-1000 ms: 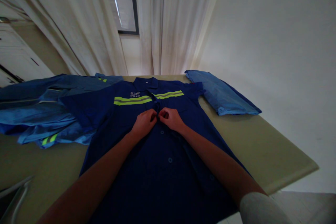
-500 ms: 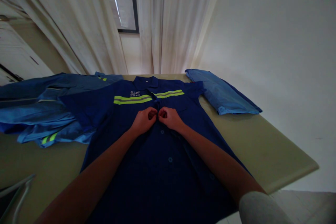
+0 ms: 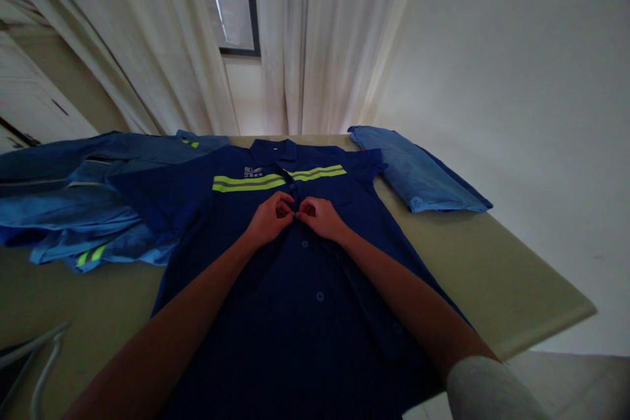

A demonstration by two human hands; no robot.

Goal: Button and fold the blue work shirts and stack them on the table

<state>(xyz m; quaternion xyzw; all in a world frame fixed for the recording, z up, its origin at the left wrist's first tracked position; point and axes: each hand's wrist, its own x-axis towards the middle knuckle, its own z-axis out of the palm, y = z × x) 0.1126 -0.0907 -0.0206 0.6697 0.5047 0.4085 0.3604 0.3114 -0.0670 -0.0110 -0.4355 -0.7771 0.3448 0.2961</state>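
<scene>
Both hands pinch the shirt placket mid-tabletop.
Left hand (image 3: 268, 218) and right hand (image 3: 319, 216) grasp the dark blue shirt (image 3: 295, 315); bare tabletop (image 3: 492, 282) right, heaped shirts (image 3: 73, 210) left.

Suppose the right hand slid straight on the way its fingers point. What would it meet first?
The right hand points leftward across the shirt placket, so it would meet the left hand almost at once; their fingertips look nearly touching, though depth is unclear.
</scene>
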